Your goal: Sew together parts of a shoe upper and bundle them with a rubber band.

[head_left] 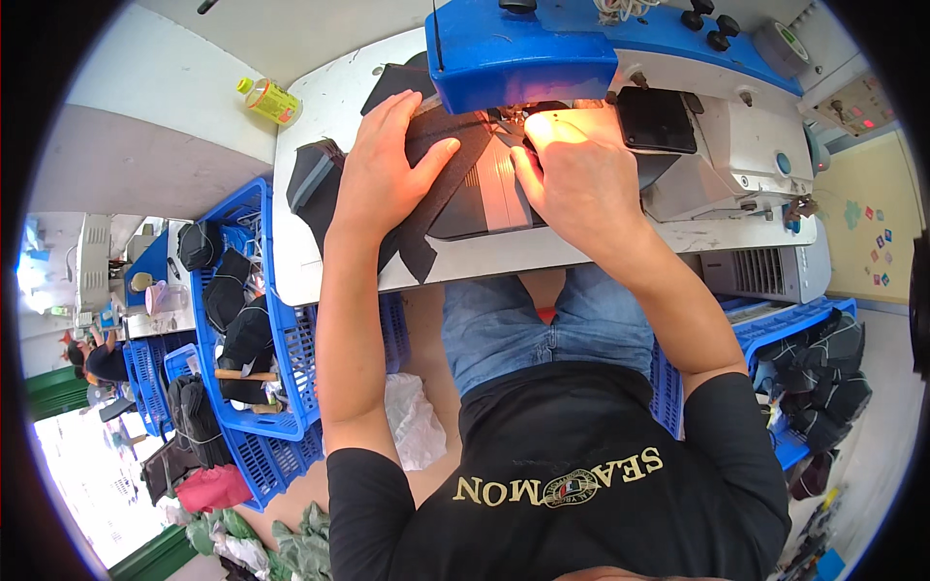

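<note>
My left hand (383, 179) lies flat with its fingers stretched out on a black fabric piece (463, 165), left of the needle area of a blue and white sewing machine (523, 66). From under this hand a dark strip of the fabric hangs toward the table's front edge. Close to the lit needle area, my right hand (586, 184) is closed, thumb against curled fingers. Something small and dark shows at its thumb; its kind is hard to make out. Another folded black piece (315, 189) with a grey band rests beside my left wrist.
A black phone (657, 120) lies right of my right hand. A yellow-green bottle (268, 101) lies by the table's (300, 261) left edge. Blue crates (298, 373) with black goods stand at the left, another blue crate (799, 324) at the right. A white plastic bag (414, 423) is on the floor.
</note>
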`<state>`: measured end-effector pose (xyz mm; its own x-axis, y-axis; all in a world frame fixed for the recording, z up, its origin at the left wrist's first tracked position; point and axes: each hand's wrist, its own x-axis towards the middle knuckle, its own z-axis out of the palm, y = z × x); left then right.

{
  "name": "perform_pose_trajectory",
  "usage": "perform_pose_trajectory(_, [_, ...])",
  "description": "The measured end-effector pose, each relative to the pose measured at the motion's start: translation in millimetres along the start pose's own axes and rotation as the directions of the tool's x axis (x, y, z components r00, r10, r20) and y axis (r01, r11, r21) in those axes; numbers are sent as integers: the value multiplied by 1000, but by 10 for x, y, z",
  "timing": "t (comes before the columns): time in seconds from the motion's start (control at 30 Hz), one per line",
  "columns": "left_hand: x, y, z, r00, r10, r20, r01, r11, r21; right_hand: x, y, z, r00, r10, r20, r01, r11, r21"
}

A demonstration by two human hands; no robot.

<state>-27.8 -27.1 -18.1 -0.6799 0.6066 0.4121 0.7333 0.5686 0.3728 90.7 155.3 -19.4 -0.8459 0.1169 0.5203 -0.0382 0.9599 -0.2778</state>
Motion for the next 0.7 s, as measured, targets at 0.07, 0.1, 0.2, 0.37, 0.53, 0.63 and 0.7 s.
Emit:
perform_pose_trajectory(0.07, [-26, -22, 14, 1000, 18, -22, -18, 1000, 13, 19, 1, 12, 1000, -13, -6, 13, 1000, -2])
perform_pose_trajectory(0.1, [-51, -30, 17, 999, 25, -48, -25, 1000, 0, 15, 7, 12, 999, -36, 1, 36, 999, 1])
perform_pose_trajectory(0.2, [-174, 25, -11, 995, 45, -89, -46, 999, -6, -77, 10, -12, 998, -62, -18, 63, 996, 58])
perform_pose_trajectory(0.37, [-550, 237, -52, 971, 136, -198, -144, 989, -22, -524, 20, -204, 978, -162, -132, 201, 898, 390])
perform_pose_trajectory(0.53, [-826, 383, -362, 968, 155, -199, -152, 988, 29, -933, 257, 289, 973, -202, 113, 142, 906, 398])
perform_pose_trajectory(0.63, [-840, 253, -683, 901, 67, -428, -16, 992, 123, -1034, 559, 732, 950, -49, 308, -18, 977, 211])
perform_pose_trajectory(0.7, [-761, 24, -863, 860, -17, -511, 111, 982, 156, -1043, 643, 856, 922, 4, 388, -35, 997, 72])
